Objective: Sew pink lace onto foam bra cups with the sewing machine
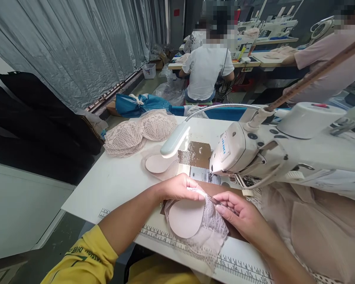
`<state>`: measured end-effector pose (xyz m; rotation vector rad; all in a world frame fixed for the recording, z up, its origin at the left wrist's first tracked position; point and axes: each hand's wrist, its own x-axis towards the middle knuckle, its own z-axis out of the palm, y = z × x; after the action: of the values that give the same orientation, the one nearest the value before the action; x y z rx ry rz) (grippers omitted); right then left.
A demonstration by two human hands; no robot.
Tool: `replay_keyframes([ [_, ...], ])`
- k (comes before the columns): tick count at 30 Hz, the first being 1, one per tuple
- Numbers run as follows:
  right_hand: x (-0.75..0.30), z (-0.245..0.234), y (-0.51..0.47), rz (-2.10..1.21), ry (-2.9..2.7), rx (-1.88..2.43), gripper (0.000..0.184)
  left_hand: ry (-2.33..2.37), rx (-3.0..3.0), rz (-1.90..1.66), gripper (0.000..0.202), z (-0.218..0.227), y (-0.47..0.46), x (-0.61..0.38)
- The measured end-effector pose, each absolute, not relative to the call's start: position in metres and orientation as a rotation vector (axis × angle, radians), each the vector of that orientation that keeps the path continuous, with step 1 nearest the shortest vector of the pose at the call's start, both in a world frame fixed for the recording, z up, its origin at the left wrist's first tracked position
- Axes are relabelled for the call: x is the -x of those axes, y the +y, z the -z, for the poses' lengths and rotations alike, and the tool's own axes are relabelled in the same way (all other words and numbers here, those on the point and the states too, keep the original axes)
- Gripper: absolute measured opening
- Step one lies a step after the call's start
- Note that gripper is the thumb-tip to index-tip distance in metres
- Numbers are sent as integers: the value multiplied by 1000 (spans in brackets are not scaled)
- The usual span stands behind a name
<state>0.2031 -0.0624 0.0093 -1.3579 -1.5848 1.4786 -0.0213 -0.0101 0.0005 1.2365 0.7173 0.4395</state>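
Pale pink lace piece with a smooth, rounded cup panel [185,220] is being held at the near edge of a white table with printed ruler marks [112,177], just in front of a white JUKI sewing machine [239,146]. Its bunched upper edge is being pinched between the thumb and fingers of the left hand [182,187]. A slim, dark metal hand tool [214,200] (its exact kind is being hidden by the fingertips) is being grasped by the right hand [239,209], its tip being directed at the lace. By its look, something very light and limp is being handled: the openwork is probably being put at risk of snagging wherever it is being pulled, while some firmness is apparently being lent by the cup panel, likely slippery. The surest hold is seemingly being offered by the gathered edge. Space beyond is being taken up by a sheer piece with a pale cup [158,163], a stack of beige lace cups [140,134] and a white lamp on a bendable metal neck [176,139]. Room on the right is being narrowed by a loose heap of beige fabric [322,232], and the way forward is being blocked by the machine head.
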Motion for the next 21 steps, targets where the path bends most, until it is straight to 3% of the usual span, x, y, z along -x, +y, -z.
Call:
replay_keyframes([
  [6,-205,-6,-62,-1423,-1640,1419,35,732,-1233,-455,43,1,-9,21],
  [21,-195,-8,-60,-1262,-1835,1419,24,724,-1247,-386,39,0,-11,15],
])
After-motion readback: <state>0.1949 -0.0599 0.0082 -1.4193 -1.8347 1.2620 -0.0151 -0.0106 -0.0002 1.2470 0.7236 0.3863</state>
